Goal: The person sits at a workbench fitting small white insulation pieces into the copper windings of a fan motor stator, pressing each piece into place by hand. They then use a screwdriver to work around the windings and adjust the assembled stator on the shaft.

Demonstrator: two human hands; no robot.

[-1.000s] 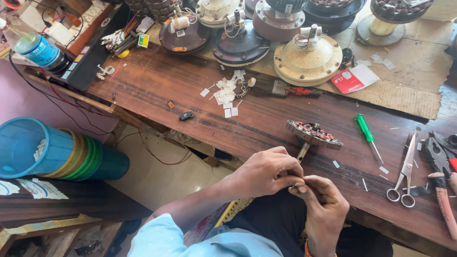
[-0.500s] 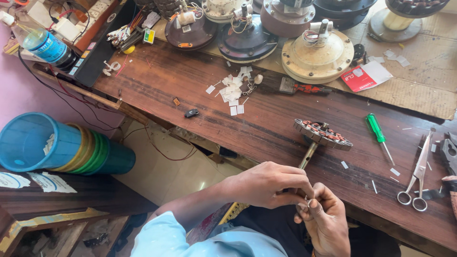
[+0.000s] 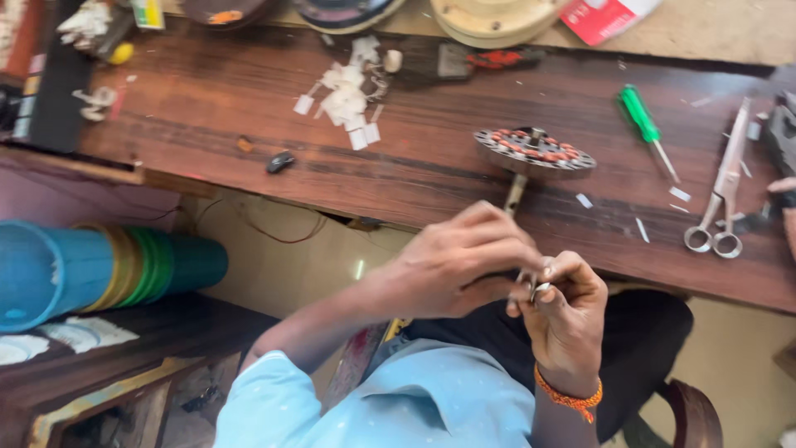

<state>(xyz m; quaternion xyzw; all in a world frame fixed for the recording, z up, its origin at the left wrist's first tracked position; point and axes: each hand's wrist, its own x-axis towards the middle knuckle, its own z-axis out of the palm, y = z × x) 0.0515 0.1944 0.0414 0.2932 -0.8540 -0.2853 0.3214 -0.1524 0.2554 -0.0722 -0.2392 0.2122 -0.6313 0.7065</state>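
1. A person sat at a dark wooden workbench, both hands raised together in front of the chest, just below the bench edge.
2. The left hand and the right hand were closed, fingertips pinching a small pale piece between them, possibly a strip of insulating paper or a bit of wire; motion blur hid its shape.
3. Just beyond the hands, a round motor stator with copper-coloured windings lay on the bench, its shaft pointing toward the person.
4. The step in hand looked like shaping the small piece; fitting it into the stator would call for fine aim.
5. A green-handled screwdriver and scissors lay to the right, white paper scraps farther back.
6. Round motor housings were cut off at the top edge.
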